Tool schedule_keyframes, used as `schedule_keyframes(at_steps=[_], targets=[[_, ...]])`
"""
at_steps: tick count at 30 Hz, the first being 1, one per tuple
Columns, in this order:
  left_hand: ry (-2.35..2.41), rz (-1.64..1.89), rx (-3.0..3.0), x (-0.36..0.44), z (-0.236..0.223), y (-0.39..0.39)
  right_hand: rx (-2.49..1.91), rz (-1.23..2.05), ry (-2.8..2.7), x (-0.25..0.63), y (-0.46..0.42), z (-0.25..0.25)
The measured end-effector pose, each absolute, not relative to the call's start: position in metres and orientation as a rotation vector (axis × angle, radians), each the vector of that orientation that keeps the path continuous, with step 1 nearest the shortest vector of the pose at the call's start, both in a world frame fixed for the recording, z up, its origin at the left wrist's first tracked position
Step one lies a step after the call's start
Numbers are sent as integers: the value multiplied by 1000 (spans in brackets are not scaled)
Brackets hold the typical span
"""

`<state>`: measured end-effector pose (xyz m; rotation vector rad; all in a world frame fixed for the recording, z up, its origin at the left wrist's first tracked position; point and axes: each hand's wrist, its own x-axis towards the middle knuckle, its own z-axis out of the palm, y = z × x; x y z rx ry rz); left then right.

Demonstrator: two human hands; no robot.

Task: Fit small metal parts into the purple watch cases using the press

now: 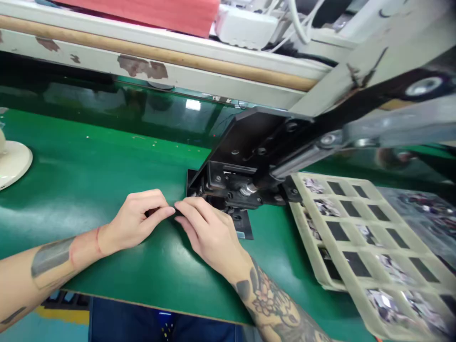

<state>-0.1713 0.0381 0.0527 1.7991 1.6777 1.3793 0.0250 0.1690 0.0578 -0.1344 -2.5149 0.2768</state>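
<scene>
a white round base stands on the green tabletop. the left hand and right hand meet at the fingertips; i cannot tell whether either grips something tiny. just beyond sits the black lever press, then compartment trays of small parts.

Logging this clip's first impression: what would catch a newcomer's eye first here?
Probably the black press with its metal lever, slanting in from the upper right. Next, the left hand and right hand, fingertips close together over the green table, just left of the press. Then the pale compartment tray at right, some cells holding small shiny pieces.
</scene>
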Motion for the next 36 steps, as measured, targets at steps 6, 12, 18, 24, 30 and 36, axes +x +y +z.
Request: schedule_keyframes(at_steps=[6,12,18,24,30,36], targets=[[1643,1427,1786,-170,52,37,-105,279,-2495,26,170,57],[1651,1445,1743,-168,50,37,-111,298,-2519,26,170,57],[1650,1468,1790,-168,51,39,-79,297,-2532,24,171,58],[1702,1386,1759,-168,48,40,-76,322,-2571,24,173,52],[1703,1453,1773,-167,49,41,-40,303,-2502,26,175,50],[1625,1540,1699,-169,51,41,-44,268,-2480,27,176,50]])
